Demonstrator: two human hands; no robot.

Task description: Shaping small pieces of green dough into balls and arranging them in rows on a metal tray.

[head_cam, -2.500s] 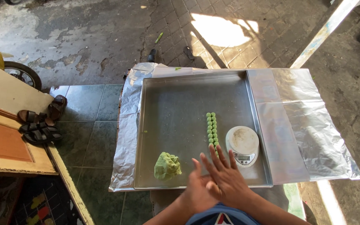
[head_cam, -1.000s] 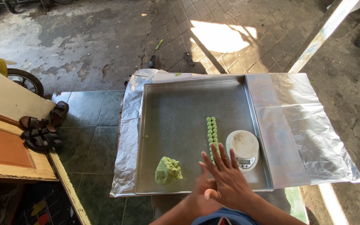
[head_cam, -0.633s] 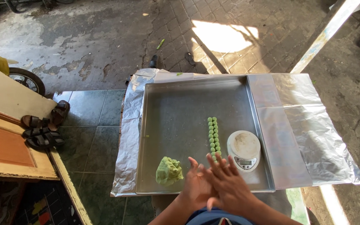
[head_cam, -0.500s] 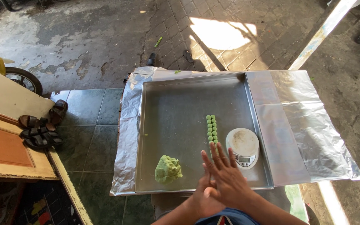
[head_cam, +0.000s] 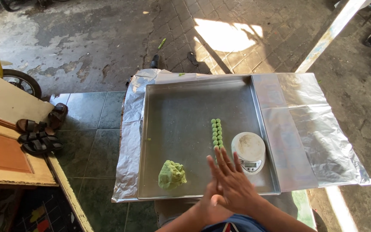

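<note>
My right hand [head_cam: 233, 182] lies flat on top of my left hand [head_cam: 208, 203], palm against palm, fingers straight and spread, over the near edge of a large metal tray [head_cam: 181, 107]. Whatever may sit between the palms is hidden. A lump of green dough [head_cam: 171, 174] rests on the tray just left of my hands. Several small green dough balls [head_cam: 216, 132] stand in two short rows right beyond my fingertips. A small round white kitchen scale [head_cam: 248, 150] sits to the right of those rows.
The tray rests on a table covered in aluminium foil [head_cam: 318, 129]. On the tiled floor to the left lie dark sandals [head_cam: 39, 134] beside a wooden panel [head_cam: 5, 157]. A wheel [head_cam: 21, 81] shows at far left. Beyond the table is wet paving.
My two hands have kept sliding back and forth against each other above the tray's near edge. The dough lump, the rows of balls and the scale have stayed where they were.
</note>
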